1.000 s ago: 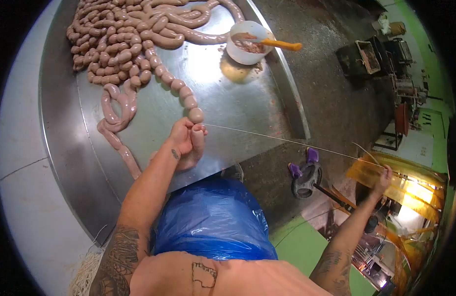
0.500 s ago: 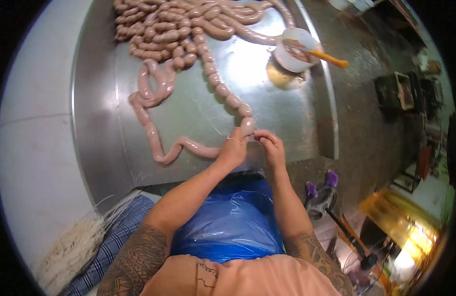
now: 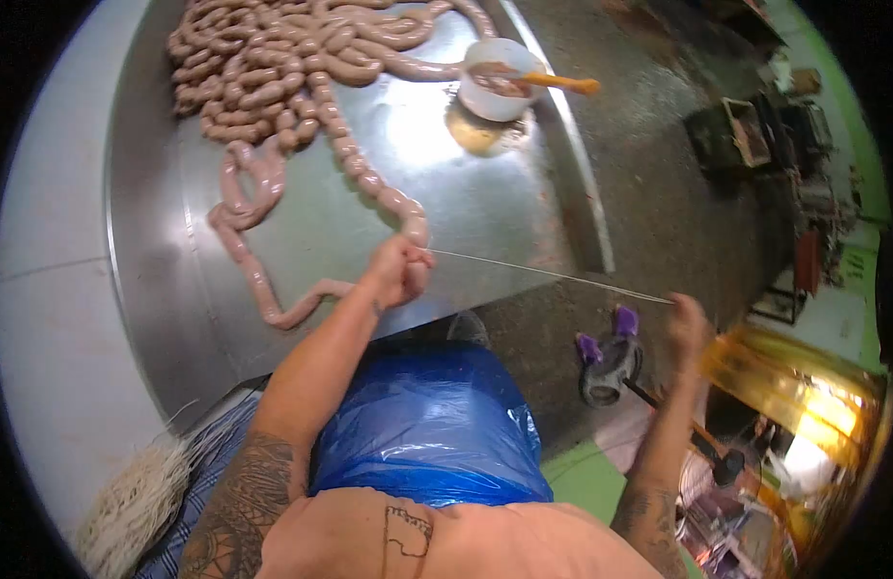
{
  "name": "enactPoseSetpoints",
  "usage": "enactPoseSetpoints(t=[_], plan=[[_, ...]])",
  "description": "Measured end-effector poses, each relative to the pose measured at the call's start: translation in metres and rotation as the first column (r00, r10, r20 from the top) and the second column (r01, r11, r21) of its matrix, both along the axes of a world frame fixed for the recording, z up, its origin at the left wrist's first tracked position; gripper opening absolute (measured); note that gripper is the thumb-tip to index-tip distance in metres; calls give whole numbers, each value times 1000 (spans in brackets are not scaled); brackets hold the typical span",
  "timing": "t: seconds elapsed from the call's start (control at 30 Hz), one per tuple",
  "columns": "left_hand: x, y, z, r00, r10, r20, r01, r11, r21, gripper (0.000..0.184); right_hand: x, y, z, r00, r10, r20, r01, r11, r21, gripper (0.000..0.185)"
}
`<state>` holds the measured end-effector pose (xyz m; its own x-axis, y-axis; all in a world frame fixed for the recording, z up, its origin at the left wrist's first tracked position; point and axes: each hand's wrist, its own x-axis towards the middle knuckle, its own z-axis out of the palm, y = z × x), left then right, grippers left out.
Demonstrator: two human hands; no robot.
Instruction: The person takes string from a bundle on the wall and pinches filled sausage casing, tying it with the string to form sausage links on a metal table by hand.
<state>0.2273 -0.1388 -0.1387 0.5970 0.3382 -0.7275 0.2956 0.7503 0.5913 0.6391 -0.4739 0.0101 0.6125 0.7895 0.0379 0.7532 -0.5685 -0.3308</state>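
My left hand (image 3: 396, 272) is closed around a link of a pale sausage chain (image 3: 369, 183), near the front edge of the metal table (image 3: 466, 183). A thin white string (image 3: 553, 274) runs taut from the sausage at my left hand out to the right. Its far end is gripped by my right hand (image 3: 688, 328), raised past the table's right edge and slightly blurred. Beyond my left hand the linked part of the chain leads up to a big heap of sausages (image 3: 253, 72). An untied length of sausage (image 3: 258, 285) curves away to the left.
A white tub (image 3: 500, 108) with an orange-handled tool (image 3: 562, 84) stands at the table's right rim. Bundled loose string (image 3: 133, 497) lies on checked cloth at lower left. A blue plastic apron (image 3: 427, 415) covers my lap. Purple-and-grey footwear (image 3: 611, 367) is on the floor.
My right hand has swung far out to the right, drawing the string straight. My left hand has kept hold of the sausage. The view has shifted, so the table appears further left.
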Motion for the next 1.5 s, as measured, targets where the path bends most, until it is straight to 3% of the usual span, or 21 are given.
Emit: enactPoseSetpoints(t=[0.1,0.17,0.2,0.23,0.27,0.47,0.53,0.57,0.63,0.67,0.73,0.8,0.87,1.0,1.07,1.1,1.17,1.2,1.27,1.37,1.5], plan=[[12,-8,-5,911,327,253,-216,898,-383,21,75,-115,83,949,-302,-94,314,864,394,10],[24,-25,-7,999,-14,49,-1,959,284,20,31,-86,116,991,-121,53,77,854,515,11],[30,-34,0,999,-21,50,6,958,287,20,-13,-42,133,978,66,199,-154,872,464,11],[35,-45,13,974,-75,-216,223,512,829,22,-69,16,135,954,253,160,-299,808,507,12],[31,-55,22,894,64,-444,447,-186,875,25,-114,59,120,888,437,142,-448,755,479,16],[24,-64,13,769,-105,-630,629,300,717,30,-226,174,-73,357,760,-543,-683,609,404,42],[24,-70,33,874,-110,-473,444,575,687,27,-236,170,-133,215,462,-860,160,852,498,36],[24,-71,48,914,-74,-399,352,632,691,27,-248,181,-140,187,467,-864,153,855,495,36],[21,-70,60,965,-70,-254,231,686,690,29,-271,218,-151,-453,225,-863,407,913,25,34],[18,-70,59,994,-72,-84,110,733,672,31,-281,234,-146,-474,226,-851,392,920,25,34],[11,-61,49,986,27,-165,150,300,942,30,-298,253,-135,-745,294,-599,333,942,47,34],[14,-38,84,970,-192,-150,217,961,172,29,-280,241,-145,-616,268,-741,250,958,139,29],[25,-34,101,973,-190,-131,210,964,161,28,-239,204,-141,535,352,-768,-141,933,330,26],[33,-24,11,997,-72,25,76,973,-219,27,-98,29,-45,967,93,-238,-90,996,27,23],[34,-16,-7,987,-43,153,106,896,-432,26,2,-104,10,986,-148,74,151,988,-37,22],[38,-13,-7,985,99,141,-19,877,-481,25,18,-156,48,901,-322,-291,409,854,323,17],[49,-24,0,972,207,107,-118,834,-540,24,13,-177,91,921,-387,45,329,835,441,14],[52,-35,8,992,-72,108,49,979,199,19,1,-172,104,907,-392,155,264,816,514,13],[52,-53,28,952,-296,-73,229,537,812,15,-78,-72,123,974,-98,206,-32,837,546,13],[40,-68,44,942,-73,-328,299,-266,917,17,-190,85,92,830,548,-105,-482,798,363,18],[25,-75,8,819,-157,-553,567,64,821,25,-242,161,-38,580,625,-522,-367,773,517,31]])
